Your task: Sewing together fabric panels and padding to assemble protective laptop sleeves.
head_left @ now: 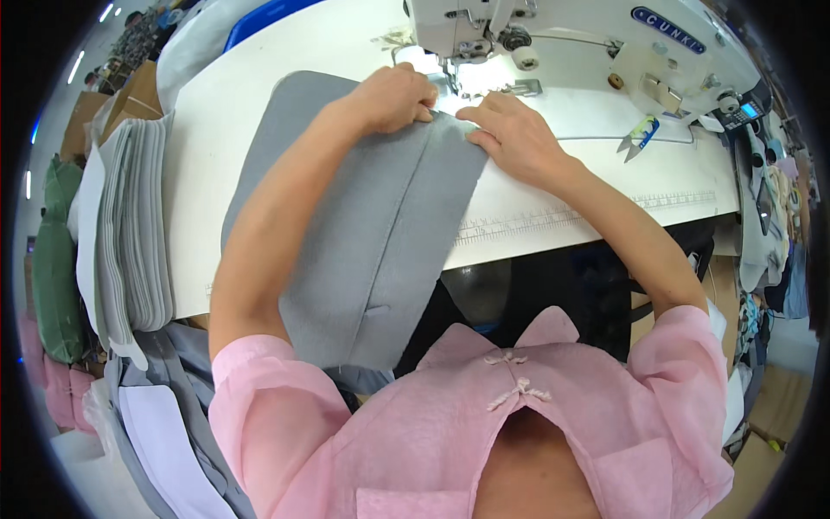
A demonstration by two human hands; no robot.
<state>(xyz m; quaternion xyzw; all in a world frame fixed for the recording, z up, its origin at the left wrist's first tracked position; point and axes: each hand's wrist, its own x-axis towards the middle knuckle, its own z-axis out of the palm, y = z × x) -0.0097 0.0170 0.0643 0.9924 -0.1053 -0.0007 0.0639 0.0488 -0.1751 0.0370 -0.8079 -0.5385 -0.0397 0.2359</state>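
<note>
The grey fabric panel [372,225] lay obliquely on the white worktable [519,212], its far end just before the lit needle area of the sewing machine [553,22] and its near end overhanging the table's near edge; a seam line ran along its length. Your left hand [393,97] pinched the panel's far edge, fingers curled and thumb drawn in. Your right hand [514,134] touched the far right corner, thumb and forefinger narrowly parted; whether they gripped the cloth or merely pressed it could not be told.

A printed ruler scale [596,216], marked with fine graduations and numerals, followed the table's near edge. The machine's body bore an oval blue badge [667,28] with pale lettering; to its right stood a control box [741,114] with a small glowing display. Snips [638,137] rested on the table to your right. On the left, a stack of grey pieces [138,225] hung over the table's edge beside a green bundle [59,259]; garments [782,199] crowded the far right of the room.
</note>
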